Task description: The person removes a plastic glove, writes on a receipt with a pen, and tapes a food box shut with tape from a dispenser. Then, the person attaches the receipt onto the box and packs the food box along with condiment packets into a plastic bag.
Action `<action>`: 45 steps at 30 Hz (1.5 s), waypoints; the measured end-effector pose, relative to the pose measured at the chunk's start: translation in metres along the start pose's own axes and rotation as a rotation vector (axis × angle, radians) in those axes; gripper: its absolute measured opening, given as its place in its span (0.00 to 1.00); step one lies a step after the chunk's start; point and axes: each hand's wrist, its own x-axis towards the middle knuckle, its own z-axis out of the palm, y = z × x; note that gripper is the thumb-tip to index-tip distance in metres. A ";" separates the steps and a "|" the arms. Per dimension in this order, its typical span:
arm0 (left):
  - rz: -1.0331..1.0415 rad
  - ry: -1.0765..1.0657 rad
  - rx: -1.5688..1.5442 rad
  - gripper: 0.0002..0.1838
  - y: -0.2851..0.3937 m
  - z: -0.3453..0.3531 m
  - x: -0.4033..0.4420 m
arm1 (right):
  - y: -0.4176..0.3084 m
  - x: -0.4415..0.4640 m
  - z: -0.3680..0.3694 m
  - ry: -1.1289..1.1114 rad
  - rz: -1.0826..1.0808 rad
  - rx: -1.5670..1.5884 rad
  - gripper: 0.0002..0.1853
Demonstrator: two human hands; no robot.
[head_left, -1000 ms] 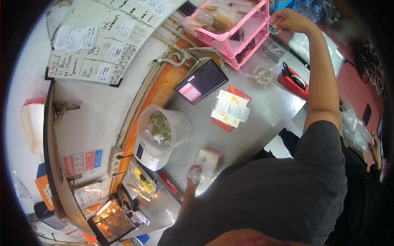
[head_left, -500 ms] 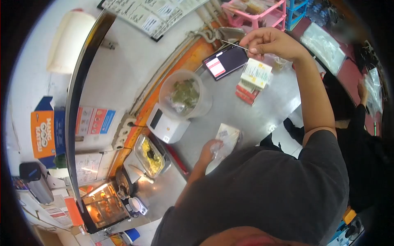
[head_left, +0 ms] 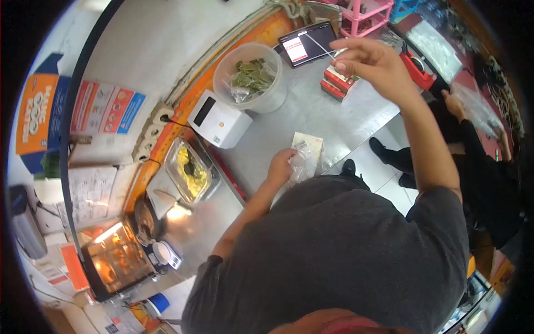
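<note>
My left hand (head_left: 282, 166) is closed on a crumpled clear plastic bag (head_left: 303, 164). A cream-coloured box (head_left: 308, 146) stands with the bag at the table edge nearest my body; whether it is inside the bag I cannot tell. My raised right hand (head_left: 371, 65) pinches a thin, pale stick (head_left: 321, 45) between thumb and fingers. The stick points towards a tablet (head_left: 307, 45) showing a lit screen. Below that hand is a stack of red and white boxes (head_left: 337, 84), partly covered by the fingers.
A clear tub (head_left: 248, 78) of green leaves and a white printer-like device (head_left: 219, 119) line the wall side. Farther left are a tray of yellow food (head_left: 190, 171) and a lit glass warmer (head_left: 115, 257). A co-worker's hand (head_left: 455, 106) handles plastic at right.
The view has shifted, bringing more floor into sight. My right hand still holds the stick, and my left stays at the bag. The co-worker's arms reach farther into view.
</note>
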 end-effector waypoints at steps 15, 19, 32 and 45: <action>-0.023 -0.069 -0.074 0.21 -0.031 0.000 0.002 | 0.008 -0.031 0.039 0.145 0.259 0.927 0.11; -0.013 -0.101 -0.093 0.22 -0.024 -0.004 0.005 | -0.007 -0.035 0.049 0.143 0.249 0.821 0.10; 0.374 0.043 0.366 0.18 0.007 -0.018 0.008 | 0.221 -0.115 0.140 -0.224 0.226 -0.853 0.09; 0.480 0.082 0.573 0.18 0.015 -0.026 0.002 | 0.230 -0.110 0.160 -0.226 0.331 -0.995 0.12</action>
